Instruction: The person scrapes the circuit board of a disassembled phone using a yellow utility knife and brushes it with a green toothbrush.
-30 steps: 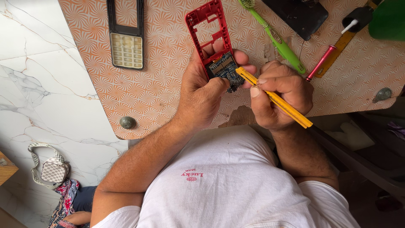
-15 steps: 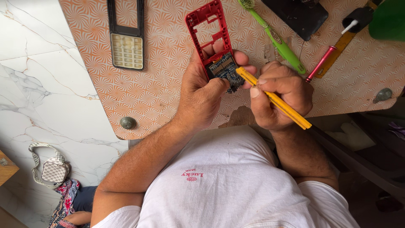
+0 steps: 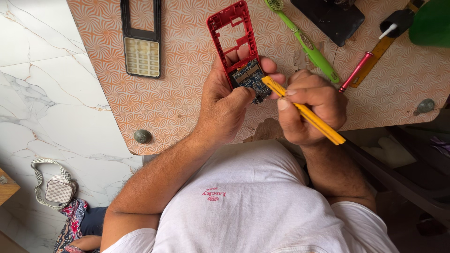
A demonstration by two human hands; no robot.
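My left hand (image 3: 224, 105) grips the lower end of a red phone frame (image 3: 233, 35) with a small blue circuit board (image 3: 249, 77) seated in it. The frame's upper part rests over the orange patterned table (image 3: 187, 93). My right hand (image 3: 307, 105) holds a yellow tool (image 3: 304, 112) like a pen, its tip touching the right edge of the circuit board. Both hands are close together at the table's near edge.
A black phone front panel with a pale keypad (image 3: 142, 42) lies at the left. A green toothbrush (image 3: 304, 42), a red slim tool (image 3: 355, 72), a dark flat object (image 3: 328, 16), a small black bottle (image 3: 396, 23) and a green container (image 3: 431, 23) lie to the right. A bag (image 3: 54, 189) sits on the marble floor.
Almost nothing differs; the yellow tool's tip stays at the circuit board with only slight hand shifts.
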